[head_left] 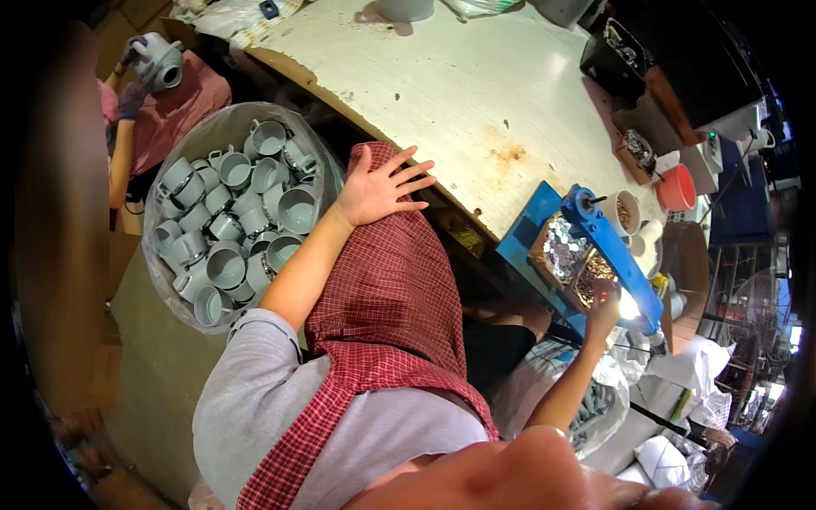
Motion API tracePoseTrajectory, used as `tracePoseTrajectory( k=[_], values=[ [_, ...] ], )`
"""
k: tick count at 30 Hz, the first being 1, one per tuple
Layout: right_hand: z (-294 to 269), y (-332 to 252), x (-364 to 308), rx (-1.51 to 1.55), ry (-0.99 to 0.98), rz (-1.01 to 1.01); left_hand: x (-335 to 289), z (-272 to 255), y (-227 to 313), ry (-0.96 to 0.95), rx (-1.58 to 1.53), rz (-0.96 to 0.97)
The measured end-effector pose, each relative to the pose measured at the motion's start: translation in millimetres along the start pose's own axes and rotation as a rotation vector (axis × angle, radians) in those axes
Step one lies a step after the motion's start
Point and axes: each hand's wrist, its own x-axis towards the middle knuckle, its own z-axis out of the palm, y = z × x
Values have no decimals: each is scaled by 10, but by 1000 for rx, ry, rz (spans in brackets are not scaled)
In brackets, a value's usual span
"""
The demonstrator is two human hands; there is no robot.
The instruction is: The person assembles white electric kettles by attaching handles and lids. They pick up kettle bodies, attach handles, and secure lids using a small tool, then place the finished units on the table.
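Observation:
My left hand (379, 191) lies palm-side in view with its fingers spread, holding nothing. It rests over the red checked apron (382, 272) on my lap, its fingertips close to the table edge. On the right, my right hand (603, 313) reaches to the compartment of small copper-coloured parts (593, 279) in a divided tray on a blue bench machine (620, 270). Its fingers look bunched together; what they pinch, if anything, is too small to make out. Silvery small parts (564, 248) fill the neighbouring compartment. A bright light shines beside this hand.
A plastic-lined container (153, 246) full of grey cup-shaped parts (228, 263) stands left. Beyond it, a co-worker's gloved hands hold a grey housing (156, 61). The pale worktable (442, 93) spans the top. A red cup (676, 187) and a white bag of grey parts (527, 382) are right.

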Motion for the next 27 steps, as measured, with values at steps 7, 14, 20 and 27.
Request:
tracePoseTrajectory(
  k=[7,14,20,27],
  values=[
    [51,-92,-12,-84,133,43,44,34,-34,23,-17,12],
    [-26,-95,-86,-123,232,-52,71,3,-19,-1,-5,-9],
    [-46,-173,-223,-207,217,-96,59,10,-61,1,155,3],
    [-319,-701,-197,298,267,188,-29,-33,-59,28,242,26]
  ],
)
